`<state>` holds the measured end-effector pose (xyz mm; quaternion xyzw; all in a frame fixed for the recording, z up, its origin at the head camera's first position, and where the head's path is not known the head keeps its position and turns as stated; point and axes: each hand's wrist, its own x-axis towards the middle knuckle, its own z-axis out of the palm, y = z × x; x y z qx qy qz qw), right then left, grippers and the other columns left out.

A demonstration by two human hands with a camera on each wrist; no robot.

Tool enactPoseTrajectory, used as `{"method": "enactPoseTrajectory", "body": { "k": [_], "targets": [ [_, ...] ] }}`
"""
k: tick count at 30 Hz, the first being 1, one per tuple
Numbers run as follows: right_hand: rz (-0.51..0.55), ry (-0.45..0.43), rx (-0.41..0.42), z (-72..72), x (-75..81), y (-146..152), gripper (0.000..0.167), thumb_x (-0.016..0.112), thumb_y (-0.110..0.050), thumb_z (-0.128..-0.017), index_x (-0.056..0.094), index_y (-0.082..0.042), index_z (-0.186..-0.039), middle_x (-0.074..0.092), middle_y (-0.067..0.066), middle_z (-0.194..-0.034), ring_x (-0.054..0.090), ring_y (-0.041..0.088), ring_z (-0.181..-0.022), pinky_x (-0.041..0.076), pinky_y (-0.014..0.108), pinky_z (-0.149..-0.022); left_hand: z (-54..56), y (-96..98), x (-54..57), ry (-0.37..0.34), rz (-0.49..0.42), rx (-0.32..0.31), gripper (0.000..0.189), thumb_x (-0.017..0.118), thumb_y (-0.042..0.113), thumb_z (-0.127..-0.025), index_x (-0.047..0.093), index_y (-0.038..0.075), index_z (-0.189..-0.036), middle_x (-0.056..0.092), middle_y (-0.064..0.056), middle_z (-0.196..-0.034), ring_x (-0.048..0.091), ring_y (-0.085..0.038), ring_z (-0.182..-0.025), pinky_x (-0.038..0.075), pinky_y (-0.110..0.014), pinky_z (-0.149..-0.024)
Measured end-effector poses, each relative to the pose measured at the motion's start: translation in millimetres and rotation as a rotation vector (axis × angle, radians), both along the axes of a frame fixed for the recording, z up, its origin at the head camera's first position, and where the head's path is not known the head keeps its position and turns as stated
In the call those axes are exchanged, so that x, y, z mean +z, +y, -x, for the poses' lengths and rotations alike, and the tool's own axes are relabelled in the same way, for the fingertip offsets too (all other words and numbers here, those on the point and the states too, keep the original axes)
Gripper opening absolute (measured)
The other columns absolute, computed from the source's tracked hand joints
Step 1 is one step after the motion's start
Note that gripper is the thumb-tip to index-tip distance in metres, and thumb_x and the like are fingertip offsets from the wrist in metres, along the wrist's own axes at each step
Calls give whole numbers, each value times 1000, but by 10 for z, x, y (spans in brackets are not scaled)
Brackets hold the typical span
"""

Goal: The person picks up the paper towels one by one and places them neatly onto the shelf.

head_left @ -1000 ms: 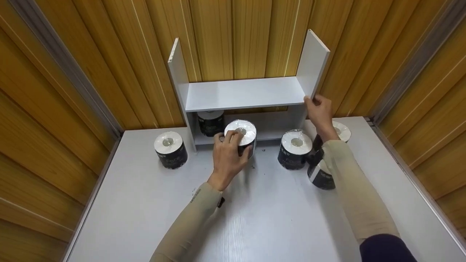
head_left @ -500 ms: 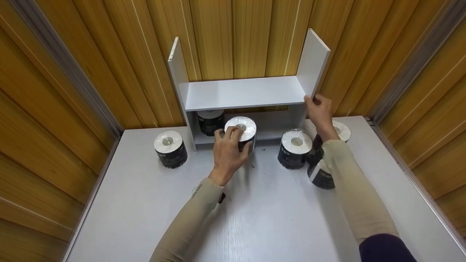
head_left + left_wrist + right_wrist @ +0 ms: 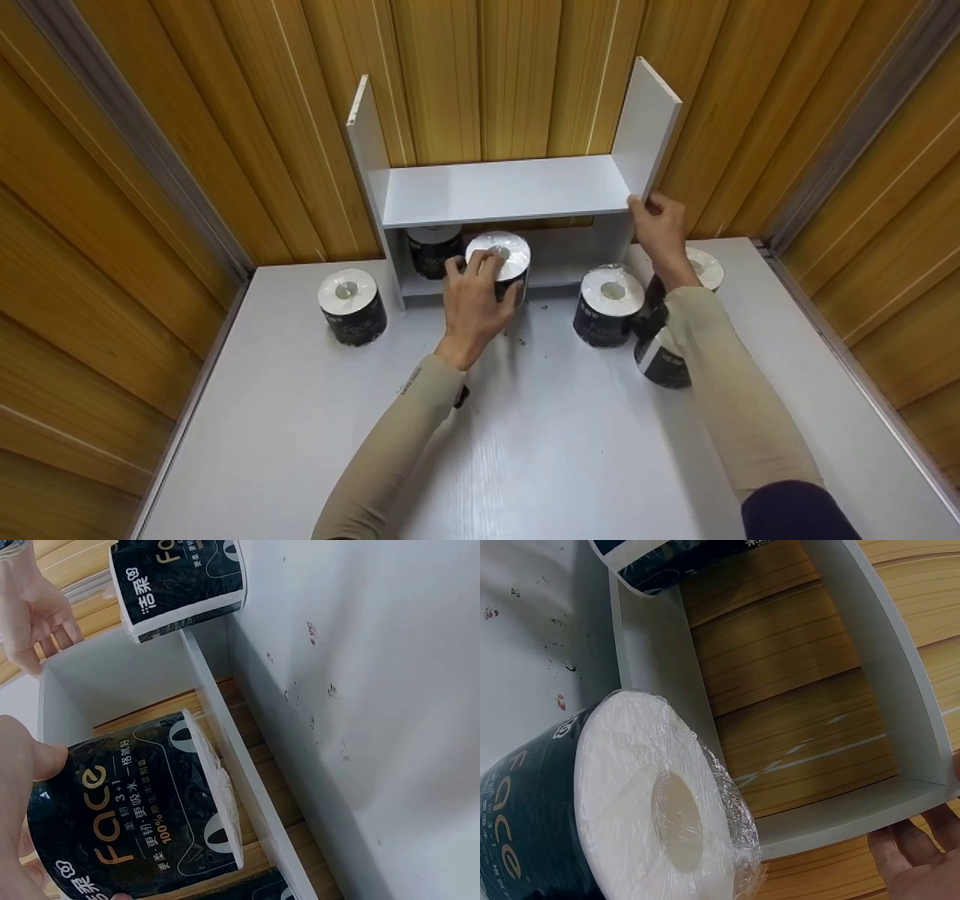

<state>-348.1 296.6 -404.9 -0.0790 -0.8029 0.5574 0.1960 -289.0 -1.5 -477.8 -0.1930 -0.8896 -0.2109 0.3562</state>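
My left hand (image 3: 474, 304) grips a plastic-wrapped toilet paper roll (image 3: 513, 259) by its top and side, at the front opening of the lower compartment of a white shelf (image 3: 502, 191). The left wrist view shows the held roll's black "Face" label (image 3: 135, 810) close up, with the thumb on its end. My right hand (image 3: 661, 232) pinches the front edge of the shelf's right side panel, level with the middle board. Inside the lower compartment, at its left end, stands another roll (image 3: 435, 251). Whether the held roll touches the bottom board cannot be told.
One roll (image 3: 351, 306) stands left of the shelf. To its right stands another roll (image 3: 609, 306), with a tilted roll (image 3: 664, 360) and a further roll (image 3: 706, 268) partly behind the right arm. The white table (image 3: 525, 450) meets wood-patterned walls (image 3: 517, 75).
My left hand has moved the roll a little forward, toward the lower compartment. My right hand stays on the side panel, and the other rolls have not moved.
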Motion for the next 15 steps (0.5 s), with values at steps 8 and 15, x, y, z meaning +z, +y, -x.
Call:
{"method": "enactPoseTrajectory", "body": {
  "k": [8,15],
  "targets": [
    [-14,-18,-4,5,-16,3,44,61,-34,-106,71,2,-129,66,5,-112,55,14,-105,45,25,-90,50,-2,-29,-7,6,10,37,81,36,-95,72,10,-120,71,-8,-125,68,-25,-115,43,-52,-105],
    [-14,-43,24,-13,-11,36,47,58,-37,-108,68,1,-134,65,7,-119,53,15,-109,45,28,-93,111,50,-72,-23,0,17,39,80,36,-95,72,10,-123,71,-9,-126,69,-26,-115,44,-53,-108]
  ]
}}
